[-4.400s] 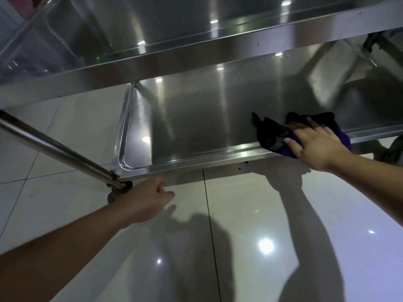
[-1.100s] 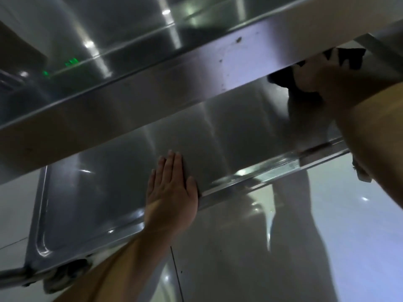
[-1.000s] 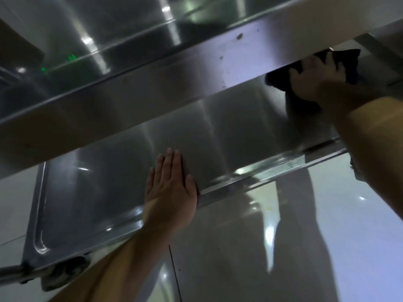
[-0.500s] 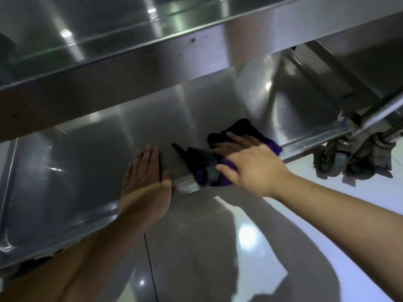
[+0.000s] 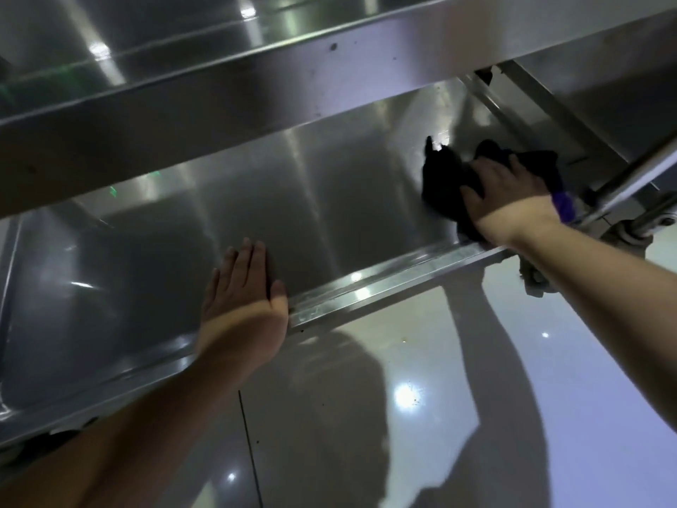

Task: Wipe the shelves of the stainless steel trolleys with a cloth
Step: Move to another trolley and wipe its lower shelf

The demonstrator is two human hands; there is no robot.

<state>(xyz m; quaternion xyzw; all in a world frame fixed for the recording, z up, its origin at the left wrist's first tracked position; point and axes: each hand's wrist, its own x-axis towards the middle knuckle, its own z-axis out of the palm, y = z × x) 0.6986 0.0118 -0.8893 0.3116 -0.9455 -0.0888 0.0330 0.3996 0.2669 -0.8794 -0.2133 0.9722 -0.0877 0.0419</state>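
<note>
We count 2 shelves on the trolley: the lower shelf (image 5: 329, 199) and 1 upper shelf (image 5: 256, 82) above it. On the lower shelf we see 2 hands, the left hand (image 5: 243, 306) and right hand (image 5: 507, 196), plus 1 cloth (image 5: 445, 185). Beside its right end: 1 castor wheel (image 5: 630, 229).

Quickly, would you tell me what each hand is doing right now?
Left hand: open, flat on the lower shelf.
Right hand: open, pressing the cloth.
</note>
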